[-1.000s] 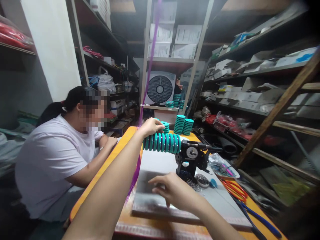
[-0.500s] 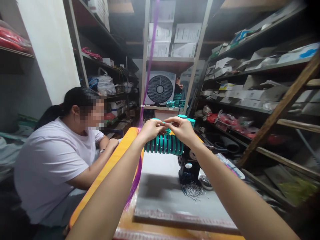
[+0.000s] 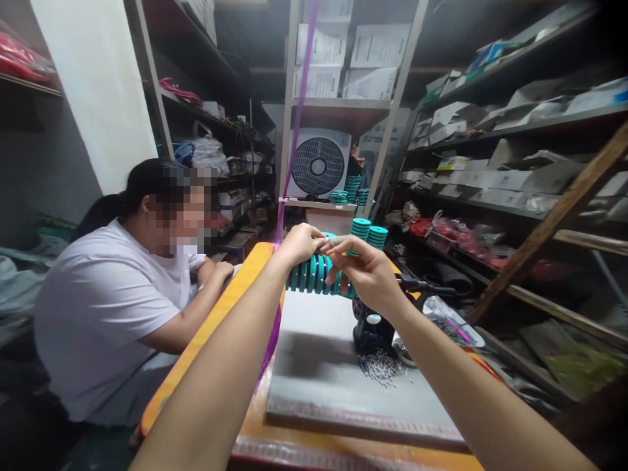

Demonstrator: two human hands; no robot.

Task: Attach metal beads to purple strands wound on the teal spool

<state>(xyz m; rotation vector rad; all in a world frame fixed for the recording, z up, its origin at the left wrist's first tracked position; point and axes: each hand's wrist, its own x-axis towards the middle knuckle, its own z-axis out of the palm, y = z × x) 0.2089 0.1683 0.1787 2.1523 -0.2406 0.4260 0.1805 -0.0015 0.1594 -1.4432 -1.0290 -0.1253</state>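
A row of teal spools (image 3: 314,275) sits sideways on the shaft of a black winding machine (image 3: 373,324) on the grey mat (image 3: 338,386). My left hand (image 3: 300,243) is closed in a pinch over the left end of the row, where a purple strand (image 3: 293,140) comes down from above. My right hand (image 3: 366,268) is also pinched, fingers touching the left hand's fingertips above the spools. What they pinch is too small to name.
A person in a white shirt (image 3: 108,320) sits at the left of the orange table (image 3: 235,294). Stacks of teal spools (image 3: 367,234) stand behind. Small metal bits (image 3: 380,367) lie by the machine. Shelves with boxes and a fan (image 3: 318,167) surround the table.
My right hand rose from the mat to meet my left hand above the spools, then shifted slightly down and left. The left hand stayed on the spool row.
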